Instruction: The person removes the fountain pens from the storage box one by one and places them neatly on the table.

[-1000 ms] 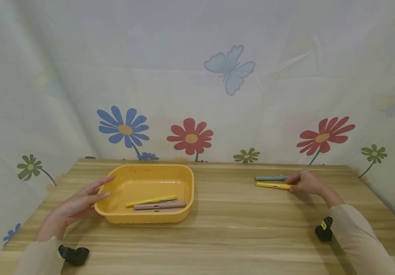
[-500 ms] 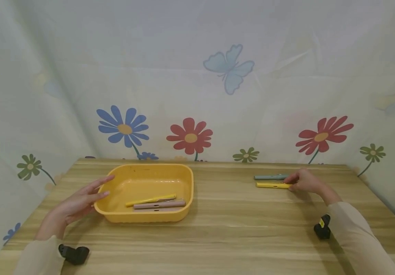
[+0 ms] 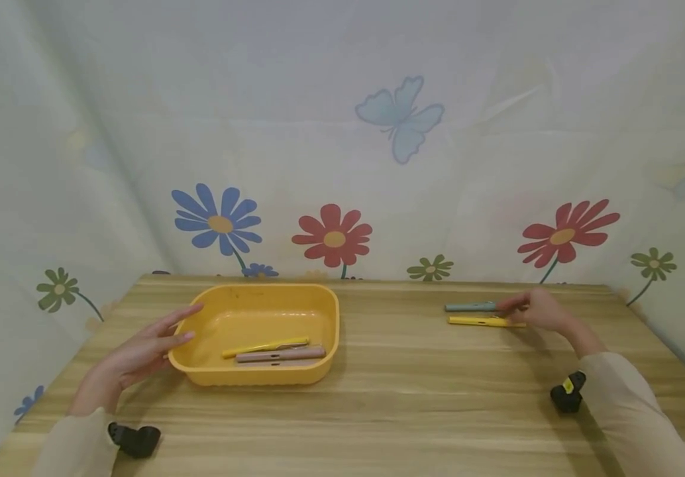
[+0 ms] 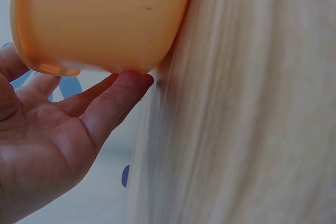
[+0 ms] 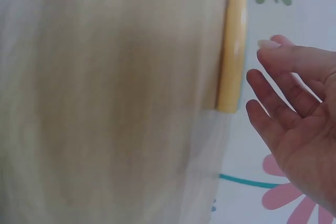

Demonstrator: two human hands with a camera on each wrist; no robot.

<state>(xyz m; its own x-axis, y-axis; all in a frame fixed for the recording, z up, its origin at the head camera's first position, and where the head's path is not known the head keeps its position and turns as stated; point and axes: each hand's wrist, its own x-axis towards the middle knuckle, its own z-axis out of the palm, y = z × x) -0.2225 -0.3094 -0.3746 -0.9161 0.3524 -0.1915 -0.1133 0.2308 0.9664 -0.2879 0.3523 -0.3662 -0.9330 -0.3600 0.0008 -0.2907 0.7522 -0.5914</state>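
Note:
My left hand [image 3: 146, 351] grips the left end of a yellow plastic basin [image 3: 253, 377], thumb and a finger over its rim. In the left wrist view, other fingertips [image 4: 134, 80] touch the outer wall low down. Inside lie a yellow pen [image 3: 265, 348] and two mauve pens [image 3: 279, 355], side by side. At the right back, a teal pen [image 3: 470, 307] and another yellow pen [image 3: 476, 321] lie roughly parallel on the table. My right hand [image 3: 545, 313] hovers at their right ends, fingers loosely bent, hiding the teal pen's end. The right wrist view shows a gap between fingers and yellow pen.
The wooden table [image 3: 378, 424] ends at the back against a flower-printed cloth [image 3: 474, 165]. Each wrist carries a small black camera, the left one [image 3: 134, 439] low over the table and the right one [image 3: 568, 392] beside the sleeve.
My right fingers have come off the yellow pen's right end, which now shows, and have shifted slightly back toward the teal pen. My left hand and the basin keep their places.

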